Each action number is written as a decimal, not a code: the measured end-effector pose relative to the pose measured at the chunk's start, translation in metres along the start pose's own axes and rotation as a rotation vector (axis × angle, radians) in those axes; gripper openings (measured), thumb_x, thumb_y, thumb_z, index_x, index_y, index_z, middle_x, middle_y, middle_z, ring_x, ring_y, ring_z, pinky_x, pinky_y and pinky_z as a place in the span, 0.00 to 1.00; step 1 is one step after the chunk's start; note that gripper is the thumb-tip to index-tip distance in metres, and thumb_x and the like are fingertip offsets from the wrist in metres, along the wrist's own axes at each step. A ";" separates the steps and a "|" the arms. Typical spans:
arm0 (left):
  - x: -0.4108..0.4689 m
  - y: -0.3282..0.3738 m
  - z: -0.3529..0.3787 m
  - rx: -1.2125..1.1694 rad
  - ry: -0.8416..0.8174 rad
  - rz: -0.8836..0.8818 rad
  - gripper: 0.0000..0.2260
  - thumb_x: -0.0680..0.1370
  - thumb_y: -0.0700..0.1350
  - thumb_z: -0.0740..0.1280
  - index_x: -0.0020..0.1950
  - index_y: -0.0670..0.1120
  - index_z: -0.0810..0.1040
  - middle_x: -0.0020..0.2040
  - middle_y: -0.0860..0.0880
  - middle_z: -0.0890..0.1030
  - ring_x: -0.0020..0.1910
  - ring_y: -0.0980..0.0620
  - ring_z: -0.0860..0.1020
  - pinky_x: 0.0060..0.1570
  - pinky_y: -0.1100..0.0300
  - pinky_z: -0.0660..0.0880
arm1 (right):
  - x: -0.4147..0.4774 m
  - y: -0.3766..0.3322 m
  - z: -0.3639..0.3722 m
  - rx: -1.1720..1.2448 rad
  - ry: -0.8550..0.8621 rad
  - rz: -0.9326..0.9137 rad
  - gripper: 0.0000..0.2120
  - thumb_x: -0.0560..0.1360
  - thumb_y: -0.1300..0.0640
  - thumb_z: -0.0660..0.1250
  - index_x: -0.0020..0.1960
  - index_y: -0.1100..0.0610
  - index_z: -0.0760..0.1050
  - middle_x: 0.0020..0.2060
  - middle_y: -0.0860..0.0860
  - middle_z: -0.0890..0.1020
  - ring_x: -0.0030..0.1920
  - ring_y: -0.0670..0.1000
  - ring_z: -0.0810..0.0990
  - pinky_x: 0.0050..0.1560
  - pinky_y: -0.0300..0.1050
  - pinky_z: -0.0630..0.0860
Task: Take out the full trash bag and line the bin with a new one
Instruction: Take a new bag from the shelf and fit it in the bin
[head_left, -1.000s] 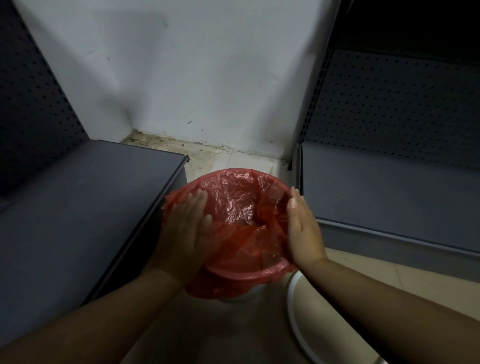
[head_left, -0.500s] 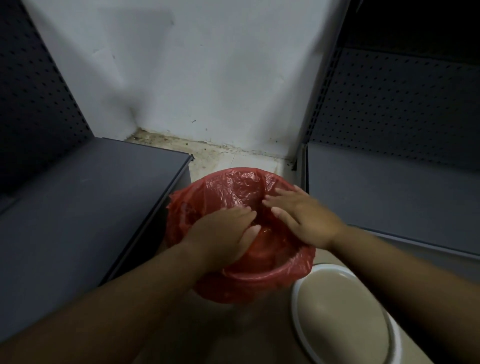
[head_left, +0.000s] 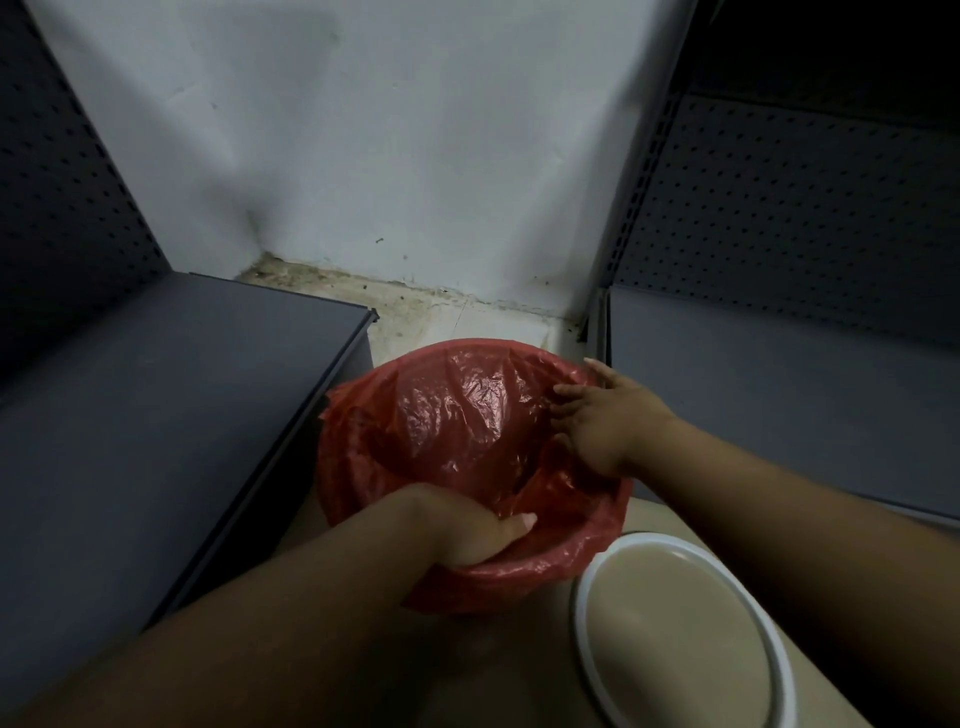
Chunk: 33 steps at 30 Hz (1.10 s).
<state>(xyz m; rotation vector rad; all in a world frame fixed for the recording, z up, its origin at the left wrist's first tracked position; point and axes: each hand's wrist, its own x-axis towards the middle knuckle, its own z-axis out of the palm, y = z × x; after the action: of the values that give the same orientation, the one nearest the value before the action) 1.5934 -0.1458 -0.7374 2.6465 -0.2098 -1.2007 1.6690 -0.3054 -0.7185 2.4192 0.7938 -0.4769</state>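
A red plastic bag (head_left: 457, 426) lines a round bin on the floor, its edge folded over the rim; the bin itself is hidden under the bag. My left hand (head_left: 462, 525) grips the near rim through the plastic, thumb inside the opening. My right hand (head_left: 602, 421) lies on the right rim with its fingers spread, pressing the bag against the inner wall. Nothing is visible inside the bag.
The bin stands in a gap between two grey shelf units, one on the left (head_left: 171, 395) and one on the right (head_left: 779, 384), with a white wall (head_left: 389, 156) behind. A round white-rimmed lid (head_left: 680, 629) lies on the floor at the lower right.
Both hands moved out of the middle of the bag: the left to the near rim, which it now grips, and the right to the right-hand rim.
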 end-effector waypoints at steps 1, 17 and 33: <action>-0.001 0.001 -0.001 0.002 -0.010 -0.012 0.34 0.77 0.66 0.44 0.75 0.45 0.56 0.76 0.43 0.56 0.74 0.45 0.56 0.72 0.52 0.50 | -0.001 0.000 -0.001 0.005 -0.003 0.004 0.23 0.82 0.47 0.42 0.76 0.50 0.54 0.76 0.45 0.57 0.78 0.48 0.45 0.72 0.56 0.30; 0.009 -0.049 -0.014 0.407 0.547 -0.122 0.30 0.77 0.64 0.39 0.76 0.51 0.47 0.77 0.46 0.44 0.76 0.47 0.40 0.72 0.49 0.36 | -0.006 -0.024 0.006 -0.033 -0.373 -0.009 0.36 0.74 0.31 0.48 0.77 0.46 0.43 0.78 0.48 0.46 0.77 0.50 0.41 0.75 0.56 0.33; 0.008 -0.050 -0.019 0.430 0.693 -0.147 0.27 0.80 0.57 0.42 0.76 0.46 0.48 0.78 0.46 0.45 0.76 0.49 0.42 0.72 0.51 0.36 | -0.007 -0.027 -0.017 0.044 0.059 0.023 0.27 0.79 0.39 0.48 0.70 0.52 0.68 0.70 0.51 0.70 0.74 0.54 0.61 0.76 0.55 0.41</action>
<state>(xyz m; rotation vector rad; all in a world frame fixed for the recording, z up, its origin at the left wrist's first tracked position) 1.6146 -0.0967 -0.7443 3.3100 -0.1604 -0.2140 1.6494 -0.2806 -0.7121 2.4907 0.7870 -0.4198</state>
